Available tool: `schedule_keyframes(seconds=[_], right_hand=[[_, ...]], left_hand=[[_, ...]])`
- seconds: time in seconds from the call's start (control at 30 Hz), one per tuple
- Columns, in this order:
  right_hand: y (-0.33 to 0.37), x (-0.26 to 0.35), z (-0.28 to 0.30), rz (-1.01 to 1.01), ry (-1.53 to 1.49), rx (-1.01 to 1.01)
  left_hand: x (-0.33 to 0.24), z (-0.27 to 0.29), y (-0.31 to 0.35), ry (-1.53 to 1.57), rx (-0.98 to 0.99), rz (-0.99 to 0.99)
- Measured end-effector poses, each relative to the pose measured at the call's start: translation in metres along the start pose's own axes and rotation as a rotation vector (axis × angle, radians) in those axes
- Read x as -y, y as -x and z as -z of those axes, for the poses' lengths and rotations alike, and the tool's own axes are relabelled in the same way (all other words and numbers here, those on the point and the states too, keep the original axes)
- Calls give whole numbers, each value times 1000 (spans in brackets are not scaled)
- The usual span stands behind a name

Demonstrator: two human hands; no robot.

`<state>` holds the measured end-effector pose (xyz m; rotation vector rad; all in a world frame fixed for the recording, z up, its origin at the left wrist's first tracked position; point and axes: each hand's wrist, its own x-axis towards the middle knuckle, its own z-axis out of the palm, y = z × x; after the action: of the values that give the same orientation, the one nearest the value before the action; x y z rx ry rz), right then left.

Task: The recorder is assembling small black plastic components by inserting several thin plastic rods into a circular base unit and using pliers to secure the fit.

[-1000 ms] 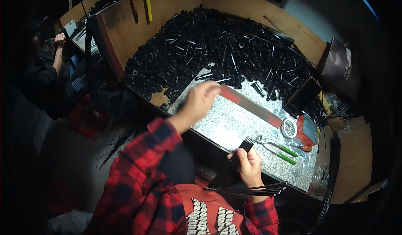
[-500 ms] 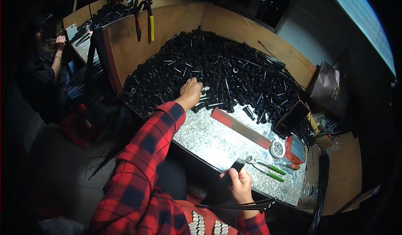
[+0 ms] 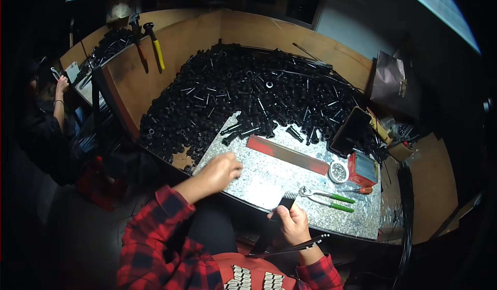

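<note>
My left hand (image 3: 220,173) is over the near left edge of the speckled board (image 3: 248,181), fingers curled together; whatever they may hold is hidden. My right hand (image 3: 296,227) grips a flat row of thin black rods (image 3: 288,201) near the board's front edge, their pale tips fanned like a comb above the thumb. More black rods with light ends (image 3: 305,243) pass beside the right wrist. A large heap of black tubular parts (image 3: 228,88) covers the back of the board, and a few loose tubes (image 3: 235,130) lie at its near edge.
On the board lie a red-and-grey bar (image 3: 287,155), green-handled pliers (image 3: 331,203), a small white cup (image 3: 339,172), a red box (image 3: 362,170) and a phone-like dark slab (image 3: 351,132). Wooden walls (image 3: 181,36) enclose the heap. Another person's hand (image 3: 62,85) works at far left.
My left hand has drawn back from the heap toward me, down and slightly left. My right hand still grips the rods. The whole view has shifted a little.
</note>
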<state>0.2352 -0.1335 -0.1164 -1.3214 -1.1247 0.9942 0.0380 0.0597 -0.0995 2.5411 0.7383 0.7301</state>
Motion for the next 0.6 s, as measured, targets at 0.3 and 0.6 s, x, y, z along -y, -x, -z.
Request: schedule_keyframes(seconds=[0.3, 0.6], right_hand=[[-1, 9, -4, -36, 72, 46], [-2, 9, -9, -19, -6, 27]], left_hand=[[-18, -40, 24, 439, -250, 225], [-69, -34, 12, 1610, -165, 426]])
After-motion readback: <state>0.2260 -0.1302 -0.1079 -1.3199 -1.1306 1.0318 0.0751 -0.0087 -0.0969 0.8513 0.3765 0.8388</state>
